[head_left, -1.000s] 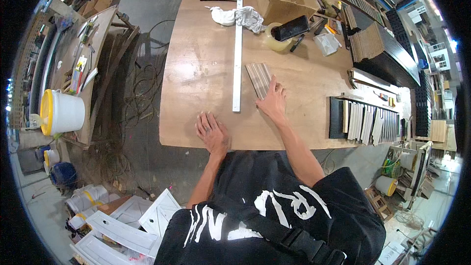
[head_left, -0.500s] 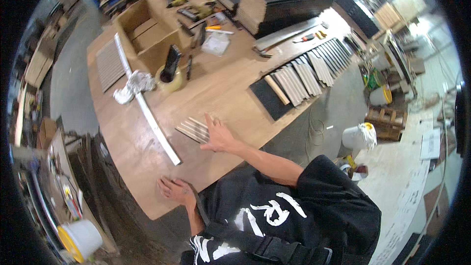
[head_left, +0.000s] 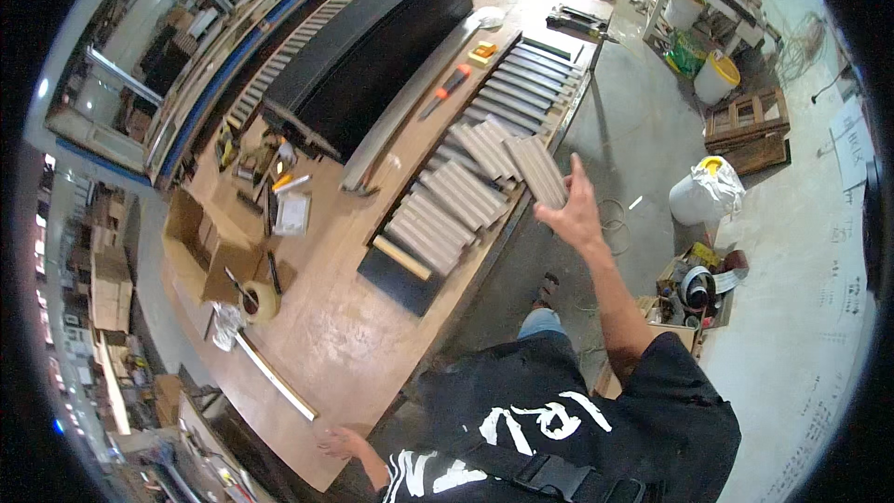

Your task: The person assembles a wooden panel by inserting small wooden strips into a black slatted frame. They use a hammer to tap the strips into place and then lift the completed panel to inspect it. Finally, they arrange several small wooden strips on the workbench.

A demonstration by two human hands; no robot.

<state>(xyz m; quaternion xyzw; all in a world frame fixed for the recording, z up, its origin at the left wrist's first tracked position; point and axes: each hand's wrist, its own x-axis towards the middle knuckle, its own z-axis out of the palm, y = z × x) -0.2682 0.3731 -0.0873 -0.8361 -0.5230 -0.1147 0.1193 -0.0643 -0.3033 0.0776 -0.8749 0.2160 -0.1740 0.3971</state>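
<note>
My right hand (head_left: 579,214) grips the end of a short beige ribbed panel (head_left: 538,170) between thumb and fingers, at the table's right edge. The panel slants beside several similar ribbed panels (head_left: 428,226) laid in overlapping stacks. Under these is a long black panel (head_left: 402,281) with dark slats (head_left: 526,84) at its far part; a light wooden strip (head_left: 401,257) lies across its near end. My left hand (head_left: 345,443) rests at the table's near corner, fingers apart and holding nothing, close to a white strip (head_left: 277,377).
A large stack of black boards (head_left: 372,56) stands on the table (head_left: 326,317). Nearby lie a hammer (head_left: 361,190), an orange-and-black knife (head_left: 447,88), a cardboard box (head_left: 200,247) and a tape roll (head_left: 261,302). White buckets (head_left: 703,196) stand on the floor at right.
My right hand has carried the ribbed panel from the near table surface to the stacks at the right. The view has turned to the right. My left hand stays at the table corner.
</note>
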